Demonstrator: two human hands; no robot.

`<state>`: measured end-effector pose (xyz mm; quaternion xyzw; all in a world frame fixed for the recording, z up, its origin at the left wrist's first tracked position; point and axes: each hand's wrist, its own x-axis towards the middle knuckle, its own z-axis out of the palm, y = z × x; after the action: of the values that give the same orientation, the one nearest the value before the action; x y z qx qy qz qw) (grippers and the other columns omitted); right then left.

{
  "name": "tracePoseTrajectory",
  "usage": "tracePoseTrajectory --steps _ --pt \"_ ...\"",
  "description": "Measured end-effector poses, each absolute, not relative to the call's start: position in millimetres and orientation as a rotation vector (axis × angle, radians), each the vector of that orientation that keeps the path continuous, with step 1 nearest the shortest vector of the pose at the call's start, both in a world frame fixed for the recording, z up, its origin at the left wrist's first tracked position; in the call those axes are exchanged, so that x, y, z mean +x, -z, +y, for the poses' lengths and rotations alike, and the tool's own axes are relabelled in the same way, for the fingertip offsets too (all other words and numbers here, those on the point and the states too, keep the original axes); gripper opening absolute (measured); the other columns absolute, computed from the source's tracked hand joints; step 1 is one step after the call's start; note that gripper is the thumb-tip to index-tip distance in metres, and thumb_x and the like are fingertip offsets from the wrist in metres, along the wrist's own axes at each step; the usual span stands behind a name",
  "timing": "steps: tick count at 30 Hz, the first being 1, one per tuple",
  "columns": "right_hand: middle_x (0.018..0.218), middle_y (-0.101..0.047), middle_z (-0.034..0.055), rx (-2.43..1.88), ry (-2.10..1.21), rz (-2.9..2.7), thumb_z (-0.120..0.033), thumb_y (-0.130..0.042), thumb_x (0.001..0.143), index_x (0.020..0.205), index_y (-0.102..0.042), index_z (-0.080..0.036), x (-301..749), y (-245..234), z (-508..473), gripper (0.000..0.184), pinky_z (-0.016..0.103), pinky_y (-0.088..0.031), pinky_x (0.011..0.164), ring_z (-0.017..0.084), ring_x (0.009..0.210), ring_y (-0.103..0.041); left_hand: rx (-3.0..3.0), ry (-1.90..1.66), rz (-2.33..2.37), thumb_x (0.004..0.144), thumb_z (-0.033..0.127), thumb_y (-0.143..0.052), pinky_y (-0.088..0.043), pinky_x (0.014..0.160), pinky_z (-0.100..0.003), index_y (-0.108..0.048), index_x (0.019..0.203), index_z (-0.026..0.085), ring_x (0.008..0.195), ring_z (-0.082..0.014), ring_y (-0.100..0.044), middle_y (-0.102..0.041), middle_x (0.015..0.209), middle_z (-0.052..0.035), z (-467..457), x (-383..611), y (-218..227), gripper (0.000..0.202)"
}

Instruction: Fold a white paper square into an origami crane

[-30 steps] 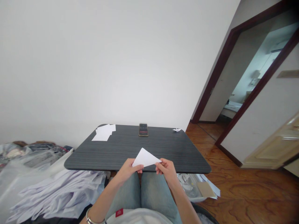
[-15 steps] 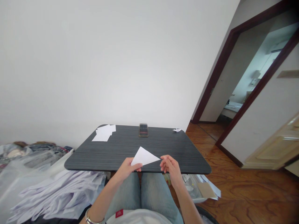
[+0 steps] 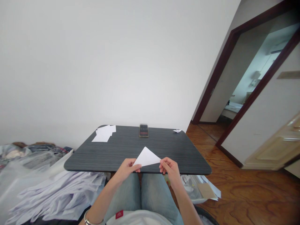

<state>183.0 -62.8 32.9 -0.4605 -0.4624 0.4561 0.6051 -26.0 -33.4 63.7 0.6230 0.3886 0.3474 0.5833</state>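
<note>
A white paper folded into a triangle [image 3: 147, 157] is held over the near edge of the dark grey table [image 3: 117, 150]. My left hand [image 3: 127, 167] pinches its left corner. My right hand [image 3: 170, 167] pinches its right corner. Both hands hover just above my lap, in front of the table edge. The triangle's peak points away from me.
A stack of white sheets [image 3: 104, 133] lies at the table's far left, a phone [image 3: 143, 130] stands at the far middle, and a small folded paper figure [image 3: 177, 130] sits at the far right. Piles of paper and plastic [image 3: 47, 190] lie left; an open doorway [image 3: 248, 90] is right.
My right hand let go of the triangle's right corner half a second ago and has now pinched it again. The paper has shifted slightly.
</note>
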Motion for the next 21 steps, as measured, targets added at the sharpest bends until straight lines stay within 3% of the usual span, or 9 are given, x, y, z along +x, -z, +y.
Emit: tracePoseTrajectory --steps 9,21 --pt "0.051 -0.056 -0.0009 -1.089 -0.983 -1.020 -0.038 -0.062 0.069 0.061 -0.056 -0.015 184 -33 -62 0.025 0.018 -0.032 0.037 0.008 0.040 -0.049 1.476 -0.864 0.950 0.068 0.038 -0.061 -0.031 0.050 -0.020 -0.054 0.058 0.013 0.047 -0.0085 -0.045 -0.056 0.050 0.0016 -28 -43 -58 0.027" --pt "0.051 -0.057 -0.0005 -1.093 -0.967 -0.997 -0.039 -0.063 0.067 0.061 -0.057 -0.015 184 -33 -62 0.026 0.018 -0.033 0.037 0.009 0.040 -0.049 1.567 -0.882 0.959 0.068 0.044 -0.058 -0.023 0.045 -0.019 -0.038 0.051 0.016 0.041 -0.0061 -0.034 -0.039 0.041 0.0072 -25 -44 -50 0.038"
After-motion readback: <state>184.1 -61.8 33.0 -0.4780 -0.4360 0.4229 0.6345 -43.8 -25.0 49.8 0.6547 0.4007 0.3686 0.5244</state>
